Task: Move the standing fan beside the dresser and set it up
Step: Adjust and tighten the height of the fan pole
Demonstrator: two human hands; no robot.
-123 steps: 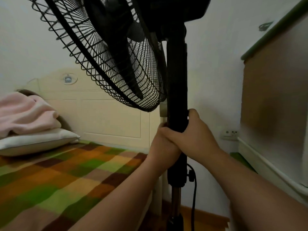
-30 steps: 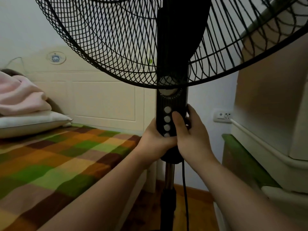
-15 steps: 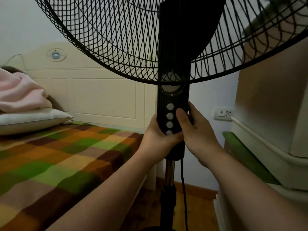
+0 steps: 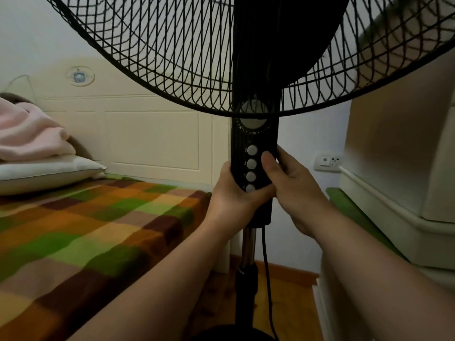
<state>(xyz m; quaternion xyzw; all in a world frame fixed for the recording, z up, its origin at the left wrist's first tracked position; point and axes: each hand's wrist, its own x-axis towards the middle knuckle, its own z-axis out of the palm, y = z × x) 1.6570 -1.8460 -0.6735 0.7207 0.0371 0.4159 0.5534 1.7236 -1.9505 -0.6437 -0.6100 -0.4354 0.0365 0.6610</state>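
The black standing fan (image 4: 256,77) stands right in front of me, its wire grille filling the top of the view. Its control column (image 4: 253,141) faces me with a round dial and several grey buttons. My left hand (image 4: 231,195) wraps the column's lower left side, thumb under the lowest button. My right hand (image 4: 293,190) grips the right side, thumb lying beside the buttons. The chrome pole (image 4: 247,244) and black cord (image 4: 267,274) drop to the round base (image 4: 234,333) on the wooden floor. The cream dresser (image 4: 398,183) stands close on the right.
A bed with a checked green, orange and brown cover (image 4: 81,232) lies at the left, with a pillow (image 4: 46,172) and pink blanket (image 4: 29,134) against a cream headboard (image 4: 138,134). A wall socket (image 4: 328,162) sits beside the dresser. A narrow strip of floor separates bed and dresser.
Over four seconds the fan head has turned so its controls face me, and both hands have shifted on the column. In the last half second little moved; the view came slightly closer.
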